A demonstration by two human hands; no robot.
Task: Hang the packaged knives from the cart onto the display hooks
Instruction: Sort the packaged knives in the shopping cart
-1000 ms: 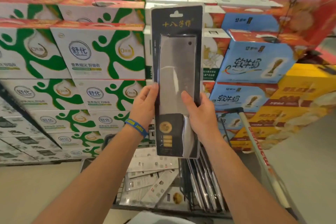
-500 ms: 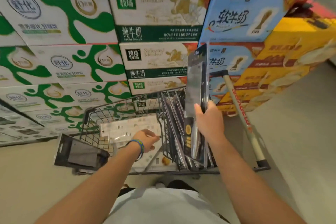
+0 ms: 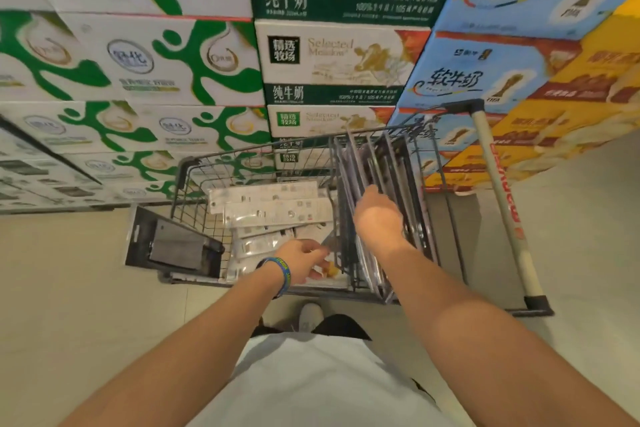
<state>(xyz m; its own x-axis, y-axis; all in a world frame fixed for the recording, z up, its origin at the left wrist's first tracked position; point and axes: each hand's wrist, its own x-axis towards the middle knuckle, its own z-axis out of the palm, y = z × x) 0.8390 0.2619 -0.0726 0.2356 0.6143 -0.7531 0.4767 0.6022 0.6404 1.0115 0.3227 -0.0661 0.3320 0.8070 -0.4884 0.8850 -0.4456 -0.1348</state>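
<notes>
Down in the wire cart (image 3: 194, 184), both forearms reached forward. The right hand (image 3: 379, 218) pushed among the upright packaged knives (image 3: 391, 163) on the cart's right side, too blurred to count, its fingers hidden, grip untellable. The left hand (image 3: 304, 260) curled near their lower ends, hold unclear. One black packaged cleaver (image 3: 173, 246) sat at the cart's left end; at least four white packs (image 3: 270, 208) lay flat inside.

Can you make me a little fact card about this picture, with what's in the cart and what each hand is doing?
Place: shop aisle, stacked milk cartons behind
Cart: dark wire shopping cart
Right side of cart: dark packaged knives standing upright
Cart floor: flat white packs
Left edge: black packaged cleaver sticking out
Right hand: among the upright packs, fingers hidden
Left hand: low over the white packs, grip unclear
</notes>
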